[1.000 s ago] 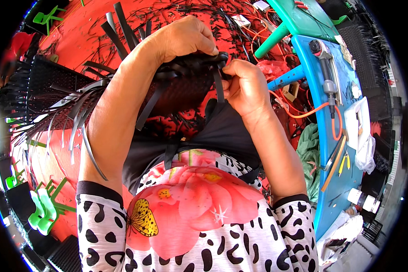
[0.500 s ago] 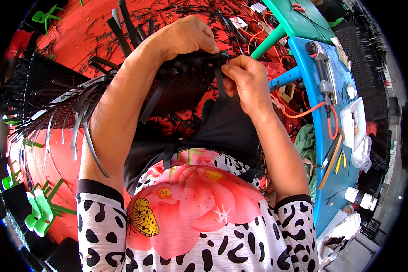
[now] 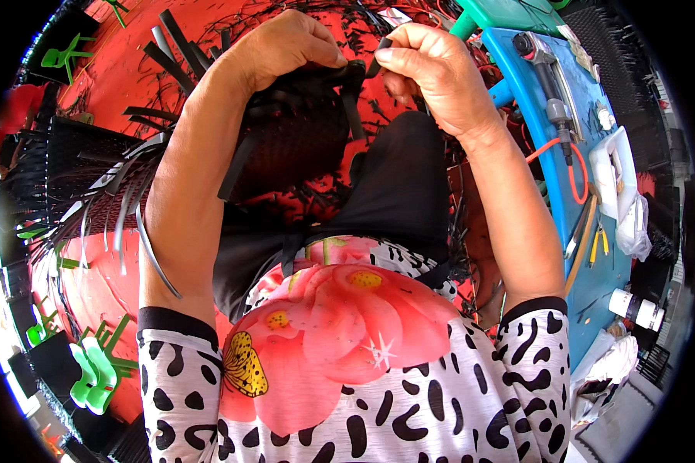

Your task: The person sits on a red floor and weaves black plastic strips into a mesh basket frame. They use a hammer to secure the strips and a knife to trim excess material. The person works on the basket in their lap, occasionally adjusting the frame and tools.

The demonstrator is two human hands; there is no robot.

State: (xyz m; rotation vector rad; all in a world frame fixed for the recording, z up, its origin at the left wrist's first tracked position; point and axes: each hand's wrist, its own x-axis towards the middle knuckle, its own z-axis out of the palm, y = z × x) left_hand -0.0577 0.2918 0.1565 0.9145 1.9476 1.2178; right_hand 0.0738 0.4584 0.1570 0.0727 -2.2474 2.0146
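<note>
A dark woven piece of flat black strips (image 3: 301,135) stands in front of me, beside my knee, with loose strip ends (image 3: 174,58) sticking out at its far left. My left hand (image 3: 289,50) is closed on its upper edge, fingertips pressed near the corner. To the right, my right hand (image 3: 432,65) pinches a black strip (image 3: 379,55) between thumb and fingers, just off that corner. Another strip end (image 3: 350,116) hangs down below the corner. My left forearm hides part of the woven piece.
On the right, a blue table (image 3: 606,274) bears a power tool (image 3: 548,89) with an orange hose, a white tray (image 3: 616,174), yellow-handled pliers (image 3: 598,245) and a wooden stick (image 3: 583,243). Strip scraps litter the red floor (image 3: 120,100). Green chairs (image 3: 93,374) stand at left.
My right hand has moved up and right, away from the corner, with the strip in its pinch. My left hand stays on the edge. The whole view has shifted somewhat.
</note>
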